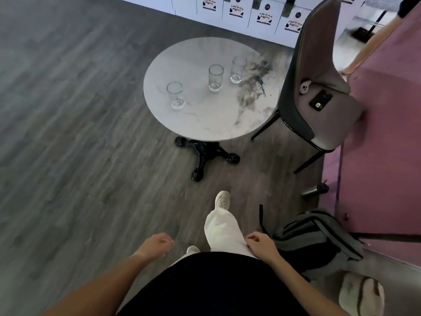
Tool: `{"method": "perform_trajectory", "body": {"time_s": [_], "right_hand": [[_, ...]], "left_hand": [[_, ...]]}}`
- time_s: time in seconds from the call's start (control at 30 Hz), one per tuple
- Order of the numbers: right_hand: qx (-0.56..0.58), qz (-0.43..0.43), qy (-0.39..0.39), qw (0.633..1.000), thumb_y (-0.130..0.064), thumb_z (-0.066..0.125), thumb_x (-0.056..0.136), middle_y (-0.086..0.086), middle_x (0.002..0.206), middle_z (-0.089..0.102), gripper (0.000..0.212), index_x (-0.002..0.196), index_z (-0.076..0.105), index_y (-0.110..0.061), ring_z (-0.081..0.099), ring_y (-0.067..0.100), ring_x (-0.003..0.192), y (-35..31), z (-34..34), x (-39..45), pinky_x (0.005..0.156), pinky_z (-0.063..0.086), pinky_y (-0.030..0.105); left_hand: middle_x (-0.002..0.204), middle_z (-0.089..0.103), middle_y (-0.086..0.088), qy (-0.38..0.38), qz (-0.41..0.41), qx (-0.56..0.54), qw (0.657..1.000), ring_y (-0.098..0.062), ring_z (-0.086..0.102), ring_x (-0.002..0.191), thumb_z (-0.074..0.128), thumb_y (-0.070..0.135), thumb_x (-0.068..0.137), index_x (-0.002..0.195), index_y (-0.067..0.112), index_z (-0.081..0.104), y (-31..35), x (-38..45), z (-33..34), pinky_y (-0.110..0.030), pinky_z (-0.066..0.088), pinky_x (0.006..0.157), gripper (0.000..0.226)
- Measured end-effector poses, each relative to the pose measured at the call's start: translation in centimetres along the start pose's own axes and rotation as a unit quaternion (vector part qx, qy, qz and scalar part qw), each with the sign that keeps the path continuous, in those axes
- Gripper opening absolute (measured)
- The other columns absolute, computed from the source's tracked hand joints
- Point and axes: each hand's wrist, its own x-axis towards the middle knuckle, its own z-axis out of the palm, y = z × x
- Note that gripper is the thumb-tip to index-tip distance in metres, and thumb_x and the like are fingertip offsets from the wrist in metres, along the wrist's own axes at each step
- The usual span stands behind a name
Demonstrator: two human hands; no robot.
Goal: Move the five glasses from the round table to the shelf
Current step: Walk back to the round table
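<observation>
Both hands hang low at the bottom of the head view, well apart from the glasses and holding nothing. On the left, the left hand (157, 245) sits with its fingers loosely curled inward, palm down, above the grey wood-look floor (68, 133). Up and to the right of it, far beyond reach of either hand, stands the round marble surface (205, 124) on a black cast base (205, 156). Three glasses stand upright on it, all clear and seemingly empty: the left glass (175, 95) near the surface's left edge, the middle glass (215, 78) toward the centre, and the right glass (238, 69) just beside that one, farther back. None touches another. Below the surface, a leg in pale trousers (223, 226) with a white shoe (222, 199) steps forward, toe pointing toward the base. Right of the leg, the right hand (259, 244) rests against the trouser fabric, fingers bent in a loose curl with nothing in them. Further right, a grey chair (319, 65) stands just beside the surface's right edge, with a dark phone (320, 101) and a small round white item (305, 87) on its seat. A grey backpack (319, 238) lies on the floor near the right hand, against a pink wall (382, 133).
</observation>
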Motion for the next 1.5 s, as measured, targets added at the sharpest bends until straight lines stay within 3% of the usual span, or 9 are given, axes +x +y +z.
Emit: {"method": "perform_trajectory", "body": {"time_s": [0.17,0.4,0.57,0.7,0.83,0.97,1.1,1.27,1.5], "right_hand": [[-0.006,-0.017,-0.016,1.0,-0.034,0.055,0.085,-0.016,0.069,0.06,0.021,0.066,0.064,-0.032,0.055,0.005,0.071,-3.6,-4.4,6.1,0.069,0.04,0.022],[0.073,-0.108,0.096,0.987,-0.032,0.063,0.084,-0.014,0.082,0.067,0.004,0.087,0.062,-0.034,0.064,0.009,0.081,-12.4,-13.5,12.0,0.077,0.047,0.026],[0.091,-0.212,0.17,0.958,-0.035,0.063,0.084,-0.013,0.076,0.067,0.01,0.094,0.06,-0.036,0.06,0.0,0.074,-21.0,-20.6,15.3,0.067,0.041,0.019],[0.082,-0.248,0.129,0.956,-0.039,0.061,0.085,-0.011,0.08,0.065,0.019,0.103,0.057,-0.036,0.062,0.001,0.073,-26.7,-23.9,17.8,0.063,0.044,0.019],[0.042,-0.271,0.103,0.956,-0.044,0.061,0.082,-0.01,0.091,0.062,0.034,0.114,0.051,-0.038,0.061,0.008,0.084,-31.5,-25.3,19.9,0.076,0.047,0.029],[-0.045,-0.298,0.096,0.949,-0.043,0.061,0.084,0.001,0.117,0.056,0.047,0.128,0.045,-0.036,0.057,0.018,0.103,-35.6,-25.9,21.5,0.084,0.042,0.03],[-0.104,-0.308,0.102,0.94,-0.034,0.059,0.085,0.008,0.135,0.047,0.054,0.136,0.041,-0.032,0.056,0.028,0.116,-39.4,-26.3,22.7,0.093,0.045,0.035],[-0.155,-0.302,0.115,0.934,-0.028,0.057,0.085,0.009,0.132,0.047,0.051,0.135,0.046,-0.027,0.056,0.027,0.115,-42.8,-26.2,24.1,0.092,0.043,0.031],[-0.216,-0.277,0.137,0.926,-0.028,0.055,0.09,0.011,0.119,0.051,0.028,0.113,0.067,-0.017,0.06,0.027,0.104,-44.8,-25.5,25.9,0.092,0.047,0.032]], "left_hand": [[0.086,0.068,0.005,-0.03,0.002,0.017,0.999,-0.009,0.063,0.073,0.055,0.032,0.094,0.088,0.025,0.066,4.2,4.2,-3.4,-0.019,0.05,0.066,0.014],[0.076,0.071,0.002,0.122,0.043,-0.031,0.991,-0.015,0.067,0.068,0.064,0.023,0.09,0.074,0.027,0.066,14.4,10.2,-11.9,-0.027,0.055,0.068,0.017],[0.089,0.071,0.008,0.197,0.094,-0.065,0.974,-0.013,0.068,0.083,0.064,0.031,0.089,0.088,0.033,0.063,22.2,12.8,-16.7,-0.028,0.048,0.076,0.002],[0.094,0.067,0.008,0.277,0.111,-0.127,0.946,-0.015,0.066,0.086,0.067,0.029,0.085,0.105,0.034,0.049,26.1,13.7,-19.6,-0.033,0.045,0.075,0.027],[0.114,0.059,0.008,0.328,0.11,-0.141,0.928,-0.017,0.068,0.084,0.067,0.028,0.083,0.123,0.041,0.033,28.7,14.2,-22.6,-0.041,0.05,0.086,0.054],[0.134,0.052,-0.001,0.316,0.12,-0.067,0.939,-0.018,0.068,0.092,0.065,0.03,0.084,0.128,0.041,0.038,29.8,15.3,-24.8,-0.038,0.048,0.091,0.053],[0.135,0.051,-0.001,0.28,0.113,-0.026,0.953,-0.02,0.062,0.106,0.065,0.033,0.084,0.124,0.036,0.055,30.4,17.1,-26.1,-0.038,0.048,0.097,0.042],[0.133,0.054,-0.002,0.264,0.1,-0.012,0.959,-0.023,0.059,0.115,0.065,0.034,0.085,0.113,0.026,0.065,30.1,19.0,-26.7,-0.041,0.045,0.102,0.029],[0.115,0.062,0.002,0.297,0.149,0.017,0.943,-0.019,0.062,0.103,0.069,0.042,0.085,0.094,0.025,0.067,29.5,19.9,-27.5,-0.029,0.041,0.08,0.019]]}}
